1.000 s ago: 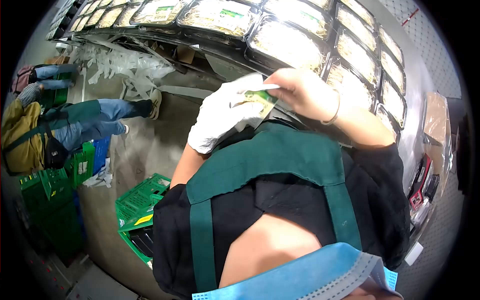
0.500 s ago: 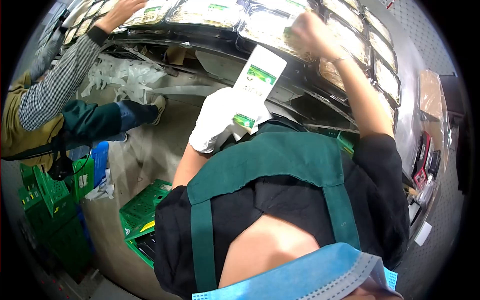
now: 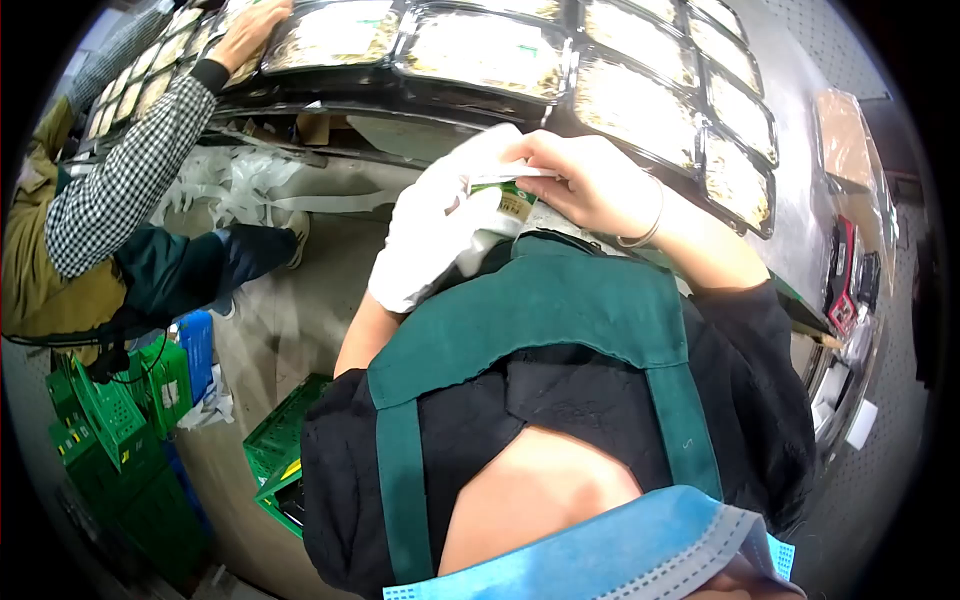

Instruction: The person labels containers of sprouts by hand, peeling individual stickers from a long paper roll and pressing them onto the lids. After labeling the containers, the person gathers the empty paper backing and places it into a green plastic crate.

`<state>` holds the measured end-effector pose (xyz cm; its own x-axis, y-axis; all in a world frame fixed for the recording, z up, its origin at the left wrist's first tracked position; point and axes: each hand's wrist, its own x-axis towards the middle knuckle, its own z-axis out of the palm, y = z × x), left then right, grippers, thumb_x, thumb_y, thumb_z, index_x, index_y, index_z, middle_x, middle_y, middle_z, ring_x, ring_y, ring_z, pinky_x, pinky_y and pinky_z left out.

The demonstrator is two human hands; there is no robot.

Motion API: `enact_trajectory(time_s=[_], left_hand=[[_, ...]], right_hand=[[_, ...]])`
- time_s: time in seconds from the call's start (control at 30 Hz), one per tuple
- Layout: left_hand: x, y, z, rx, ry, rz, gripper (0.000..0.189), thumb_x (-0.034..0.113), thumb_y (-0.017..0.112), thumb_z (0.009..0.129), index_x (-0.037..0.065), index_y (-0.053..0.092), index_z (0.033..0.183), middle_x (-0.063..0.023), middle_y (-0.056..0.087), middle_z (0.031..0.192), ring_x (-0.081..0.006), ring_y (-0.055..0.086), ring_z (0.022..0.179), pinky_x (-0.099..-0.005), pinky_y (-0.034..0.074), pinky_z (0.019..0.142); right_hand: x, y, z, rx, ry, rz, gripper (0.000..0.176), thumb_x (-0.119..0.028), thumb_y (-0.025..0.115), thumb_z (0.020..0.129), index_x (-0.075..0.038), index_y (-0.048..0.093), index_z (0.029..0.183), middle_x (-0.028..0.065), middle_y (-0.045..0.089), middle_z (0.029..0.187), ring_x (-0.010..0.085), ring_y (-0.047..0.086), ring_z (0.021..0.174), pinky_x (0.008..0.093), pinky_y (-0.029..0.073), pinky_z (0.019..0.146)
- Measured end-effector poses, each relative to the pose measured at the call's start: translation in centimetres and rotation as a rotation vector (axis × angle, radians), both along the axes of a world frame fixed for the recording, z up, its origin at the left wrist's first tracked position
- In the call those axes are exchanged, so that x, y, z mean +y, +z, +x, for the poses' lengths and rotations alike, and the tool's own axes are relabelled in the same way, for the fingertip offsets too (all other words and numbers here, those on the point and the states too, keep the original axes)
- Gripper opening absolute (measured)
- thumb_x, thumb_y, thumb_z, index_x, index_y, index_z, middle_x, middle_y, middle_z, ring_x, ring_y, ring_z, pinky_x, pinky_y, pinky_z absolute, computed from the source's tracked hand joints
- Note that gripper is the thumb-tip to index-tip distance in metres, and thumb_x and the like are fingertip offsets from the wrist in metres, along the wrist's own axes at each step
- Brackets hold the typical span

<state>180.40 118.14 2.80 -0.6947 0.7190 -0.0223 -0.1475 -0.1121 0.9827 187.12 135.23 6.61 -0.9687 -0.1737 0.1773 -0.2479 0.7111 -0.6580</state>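
My left hand (image 3: 430, 225), in a white glove, is closed around a strip of white-and-green labels (image 3: 514, 203) in front of my chest. My bare right hand (image 3: 605, 190), with a bracelet at the wrist, pinches the upper edge of that strip beside the glove's fingertips. Whether a single label has come away from the backing cannot be made out. Just beyond my hands, on the table, stand black trays with clear covers and pale contents; the nearest tray (image 3: 485, 55) has a small green-marked label on it.
At the left, a co-worker in a checked sleeve (image 3: 135, 185) has a hand (image 3: 250, 38) over the trays. Green crates (image 3: 110, 415) and a blue crate (image 3: 196, 350) stand on the floor, with another green crate (image 3: 285, 430) by my left side. Plastic wrapping (image 3: 235, 185) lies under the table.
My right hand has come back from over a tray to the label strip at my left hand. The strip has been lowered and tilted, and my view has shifted relative to the trays.
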Motion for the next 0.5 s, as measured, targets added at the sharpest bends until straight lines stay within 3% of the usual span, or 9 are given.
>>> enact_trajectory(time_s=[0.1, 0.17, 0.2, 0.23, 0.3, 0.37, 0.4, 0.43, 0.5], left_hand=[[2.7, 0.3, 0.8, 0.219, -0.133, -0.284, 0.025, 0.015, 0.057, 0.076, 0.005, 0.059, 0.099, -0.0098, 0.059, 0.088, -0.0188, 0.056, 0.085, -0.0263, 0.042, 0.077], [4.9, -0.9, 1.5, 0.145, -0.283, -0.201, 0.025, 0.016, 0.059, 0.074, 0.005, 0.060, 0.097, -0.0101, 0.058, 0.085, -0.0203, 0.056, 0.079, -0.0275, 0.044, 0.073], [6.2, -2.3, 2.3, 0.450, -0.279, 0.033, 0.024, 0.015, 0.059, 0.073, 0.005, 0.060, 0.095, -0.0107, 0.058, 0.087, -0.0220, 0.055, 0.077, -0.0289, 0.044, 0.071], [6.7, -1.9, 3.1, 0.150, -0.393, 0.018, 0.026, 0.014, 0.060, 0.071, 0.005, 0.059, 0.096, -0.0114, 0.057, 0.088, -0.0240, 0.055, 0.077, -0.0292, 0.045, 0.071], [8.1, -1.7, 3.1, 0.458, -0.619, -0.174, 0.028, 0.015, 0.061, 0.071, 0.006, 0.058, 0.098, -0.0108, 0.058, 0.091, -0.0222, 0.056, 0.080, -0.0283, 0.044, 0.074], [8.1, -3.1, 3.5, 0.510, -0.508, -0.107, 0.028, 0.015, 0.060, 0.073, 0.005, 0.058, 0.099, -0.0102, 0.059, 0.092, -0.0199, 0.056, 0.081, -0.0278, 0.045, 0.074], [8.0, -3.5, 3.7, 0.571, -0.405, -0.036, 0.027, 0.016, 0.059, 0.074, 0.004, 0.058, 0.099, -0.0097, 0.059, 0.093, -0.0176, 0.056, 0.082, -0.0272, 0.045, 0.074], [7.8, -2.3, 4.5, -0.013, -0.254, -0.080, 0.025, 0.014, 0.057, 0.077, -0.001, 0.057, 0.097, -0.0105, 0.059, 0.094, -0.0163, 0.056, 0.084, -0.0274, 0.045, 0.074], [7.3, -2.1, 4.3, -0.148, -0.205, 0.131, 0.027, 0.011, 0.056, 0.076, -0.006, 0.055, 0.097, -0.0129, 0.060, 0.093, -0.0182, 0.057, 0.085, -0.0285, 0.046, 0.073]], right_hand=[[2.0, 0.6, 2.3, 0.186, -0.149, 0.196, 0.011, -0.011, 0.064, 0.072, -0.005, 0.056, 0.077, 0.0097, 0.056, 0.064, 0.0238, 0.055, 0.056, 0.0303, 0.044, 0.055], [5.2, 0.2, 3.1, 0.275, -0.178, 0.368, 0.007, -0.012, 0.065, 0.070, -0.008, 0.059, 0.071, 0.0065, 0.057, 0.064, 0.0211, 0.055, 0.057, 0.0307, 0.045, 0.054], [7.1, 1.1, 3.1, 0.310, -0.251, 0.407, 0.004, -0.011, 0.063, 0.071, -0.010, 0.061, 0.074, 0.0058, 0.058, 0.064, 0.0218, 0.056, 0.059, 0.0302, 0.046, 0.056], [10.7, 1.8, 2.7, 0.347, -0.351, 0.443, 0.005, -0.009, 0.060, 0.073, -0.011, 0.062, 0.078, 0.0057, 0.061, 0.069, 0.0210, 0.059, 0.064, 0.0284, 0.047, 0.059], [19.2, 3.6, 2.4, 0.248, -0.749, 0.478, 0.010, -0.009, 0.053, 0.081, -0.008, 0.060, 0.089, 0.0056, 0.063, 0.080, 0.0131, 0.060, 0.070, 0.0249, 0.047, 0.061], [25.7, 2.0, 3.2, 0.100, -0.487, -0.134, 0.023, -0.019, 0.054, 0.082, -0.003, 0.052, 0.099, 0.0090, 0.060, 0.082, 0.0164, 0.060, 0.074, 0.0280, 0.047, 0.067], [22.2, 2.2, 3.8, -0.018, -0.511, 0.027, 0.025, -0.021, 0.056, 0.081, -0.002, 0.051, 0.097, 0.0108, 0.059, 0.083, 0.0181, 0.059, 0.077, 0.0292, 0.047, 0.068], [18.1, 2.5, 4.2, -0.138, -0.536, 0.187, 0.028, -0.022, 0.057, 0.079, -0.001, 0.049, 0.095, 0.0127, 0.057, 0.083, 0.0197, 0.058, 0.079, 0.0304, 0.046, 0.070], [17.1, -2.4, 3.9, 0.038, -0.424, 0.453, 0.030, -0.028, 0.058, 0.077, -0.003, 0.048, 0.092, 0.0133, 0.054, 0.084, 0.0235, 0.053, 0.078, 0.0337, 0.045, 0.072]])
